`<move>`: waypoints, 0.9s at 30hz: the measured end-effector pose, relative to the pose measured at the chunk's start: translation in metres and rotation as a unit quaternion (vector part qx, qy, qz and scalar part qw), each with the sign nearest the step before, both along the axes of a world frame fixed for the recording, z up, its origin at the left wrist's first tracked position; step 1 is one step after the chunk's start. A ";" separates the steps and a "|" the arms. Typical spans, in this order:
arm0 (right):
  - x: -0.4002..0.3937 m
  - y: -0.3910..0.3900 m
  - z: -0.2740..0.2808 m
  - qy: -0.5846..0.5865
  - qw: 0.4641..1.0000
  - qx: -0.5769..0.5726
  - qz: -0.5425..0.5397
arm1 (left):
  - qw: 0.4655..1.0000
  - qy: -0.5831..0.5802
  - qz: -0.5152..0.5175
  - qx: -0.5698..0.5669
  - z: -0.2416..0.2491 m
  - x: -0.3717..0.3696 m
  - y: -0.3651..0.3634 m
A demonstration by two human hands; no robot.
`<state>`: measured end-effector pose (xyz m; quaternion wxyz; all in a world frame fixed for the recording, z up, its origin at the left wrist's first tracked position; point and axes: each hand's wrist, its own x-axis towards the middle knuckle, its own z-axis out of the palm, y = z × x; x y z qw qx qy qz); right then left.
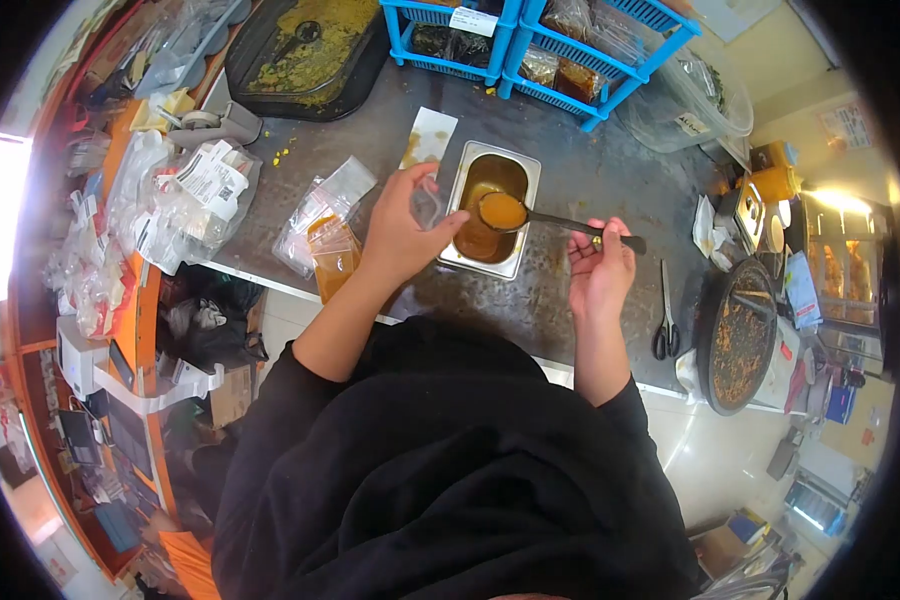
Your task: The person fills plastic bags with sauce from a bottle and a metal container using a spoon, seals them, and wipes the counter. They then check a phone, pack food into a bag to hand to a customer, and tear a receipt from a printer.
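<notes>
A steel pan (522,262) stands in the middle of the table with brown-orange sauce inside. My right hand (604,265) is closed around the dark handle of a ladle (570,222). The ladle's bowl, filled with orange sauce, is over the pan. To the left of the pan, my left hand (407,228) has thumb and fingers curved around the mouth of a clear plastic bag (429,203). Near my left wrist lie a sauce-filled bag (333,255) and several flat clear bags (345,187). A stained white paper strip (430,135) lies just beyond my left hand.
Blue racks (545,55) with bagged goods stand at the back, beside a clear tub (682,105). A black tray (305,60) with yellow-green residue is at back left. Scissors (666,320) and a round black pan (738,340) lie right. Packaged plastic bags (195,195) sit left.
</notes>
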<state>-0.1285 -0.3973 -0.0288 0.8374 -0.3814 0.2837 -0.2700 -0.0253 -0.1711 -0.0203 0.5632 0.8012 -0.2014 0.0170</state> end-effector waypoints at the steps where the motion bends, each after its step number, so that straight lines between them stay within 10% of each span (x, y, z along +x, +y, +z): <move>1: 0.003 -0.001 0.009 -0.007 1.000 -0.012 -0.007 | 1.000 -0.003 -0.004 0.005 0.005 -0.001 -0.005; 7: 0.014 -0.004 0.048 -0.105 0.992 -0.074 -0.012 | 0.990 -0.141 -0.005 0.015 0.000 0.007 -0.034; 27: 0.018 0.018 0.072 -0.326 0.831 -0.450 -0.018 | 0.995 -0.085 -0.008 -0.060 0.013 0.012 -0.057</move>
